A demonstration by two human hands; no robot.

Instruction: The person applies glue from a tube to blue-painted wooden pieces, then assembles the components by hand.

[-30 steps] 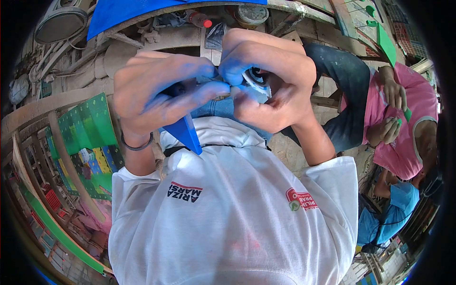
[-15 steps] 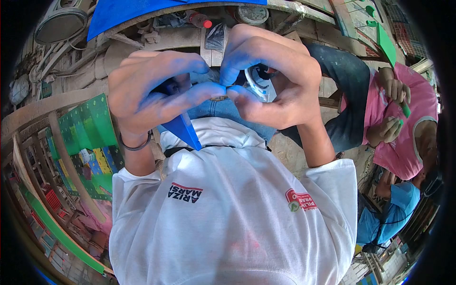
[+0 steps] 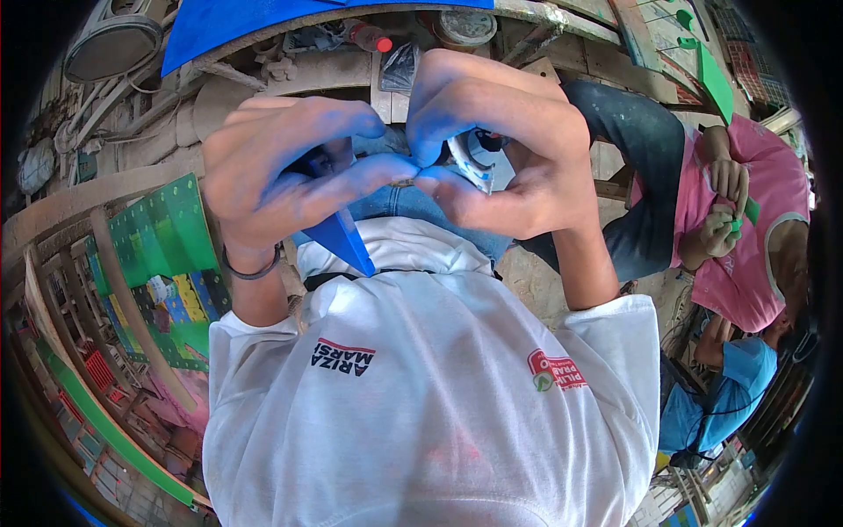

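My left hand [image 3: 285,167], stained blue, is closed with thumb and forefinger curled round. A flat blue piece [image 3: 341,241] with a pointed end sticks out below it, partly hidden by the palm. My right hand [image 3: 505,145], its fingers also blue, is closed, with thumb and forefinger tips meeting those of my left hand. Inside its curl shows a pale, curved, ring-like thing [image 3: 474,164] with dark parts. Its kind, and whether the fingers grip it, I cannot make out. Whatever lies between the touching fingertips is too small to name.
A blue sheet [image 3: 325,19] lies on the bench ahead, with a red-capped bottle [image 3: 369,37] and a lidded tub [image 3: 464,28] near it. At right, a co-worker in a pink shirt [image 3: 773,189] handles a small green piece [image 3: 751,211]. Green perforated sheets [image 3: 167,233] stand at left.
My right fingertips have shifted slightly left and closed in, and the pale ring-like thing has tilted. The co-worker's hands have drawn closer together.
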